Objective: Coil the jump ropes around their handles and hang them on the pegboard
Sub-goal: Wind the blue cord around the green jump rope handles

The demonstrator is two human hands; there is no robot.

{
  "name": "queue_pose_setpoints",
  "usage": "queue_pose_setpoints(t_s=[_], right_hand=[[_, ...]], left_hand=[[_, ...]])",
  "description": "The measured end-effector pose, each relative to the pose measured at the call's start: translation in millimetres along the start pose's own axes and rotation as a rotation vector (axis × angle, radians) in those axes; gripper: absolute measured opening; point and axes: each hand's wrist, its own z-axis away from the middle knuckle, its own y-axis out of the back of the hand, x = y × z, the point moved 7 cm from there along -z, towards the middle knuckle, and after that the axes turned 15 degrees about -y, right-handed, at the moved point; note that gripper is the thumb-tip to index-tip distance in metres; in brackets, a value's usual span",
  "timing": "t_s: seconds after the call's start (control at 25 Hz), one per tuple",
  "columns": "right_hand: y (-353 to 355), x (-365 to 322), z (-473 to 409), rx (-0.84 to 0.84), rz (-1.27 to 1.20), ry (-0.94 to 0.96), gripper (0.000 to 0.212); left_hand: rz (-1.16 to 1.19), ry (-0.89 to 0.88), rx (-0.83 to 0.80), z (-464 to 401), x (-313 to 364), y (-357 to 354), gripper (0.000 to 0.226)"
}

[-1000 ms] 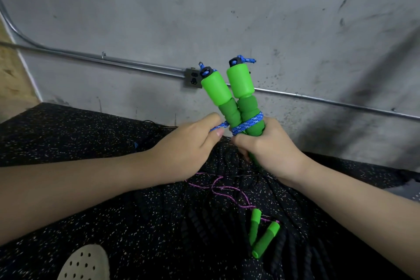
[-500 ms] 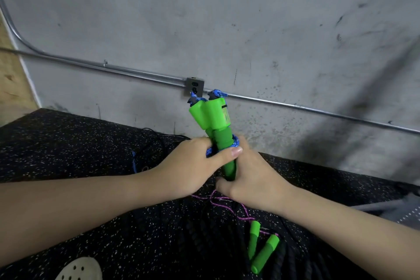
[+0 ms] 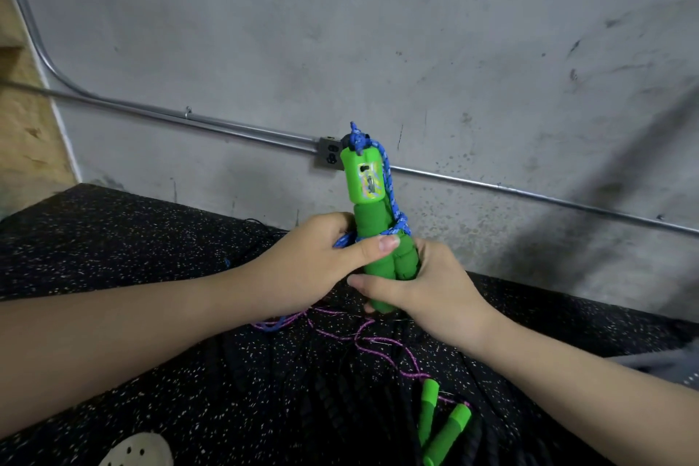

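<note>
Two green jump-rope handles [image 3: 368, 197] stand upright side by side in front of me. My right hand [image 3: 420, 286] grips their lower ends. A blue rope [image 3: 391, 200] runs down from the handle tops and crosses the foam grips. My left hand [image 3: 321, 265] pinches that rope against the handles, thumb laid across the front. A second jump rope lies on the floor: two green handles [image 3: 440, 424] with a thin purple rope [image 3: 363, 339] trailing from them toward my hands.
A black speckled rubber mat [image 3: 113, 246] covers the floor up to a grey concrete wall [image 3: 378, 30] with a metal conduit and outlet box [image 3: 328, 155]. A pale perforated shoe [image 3: 138, 452] shows at the bottom left. No pegboard is in view.
The handles have been brought together and turned, so a counter window faces me. The blue rope has shifted across the grips. My view has tilted upward along the wall.
</note>
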Motion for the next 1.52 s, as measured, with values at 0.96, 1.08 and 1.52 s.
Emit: queue_pose_setpoints(t_s=[0.96,1.08,1.52], right_hand=[[2.4,-11.6,5.2,0.299,0.144,0.226,0.036],[-2.3,-18.8,6.3,0.129,0.271,0.237,0.03],[8.8,5.9,-3.6,0.024,0.165,-0.046,0.017]], left_hand=[[-0.191,-0.027,0.126,-7.1,17.0,4.6,0.05],[-0.128,-0.032,0.164,-11.5,11.3,11.8,0.056],[-0.068,0.056,0.03,-4.8,2.5,0.8,0.066]])
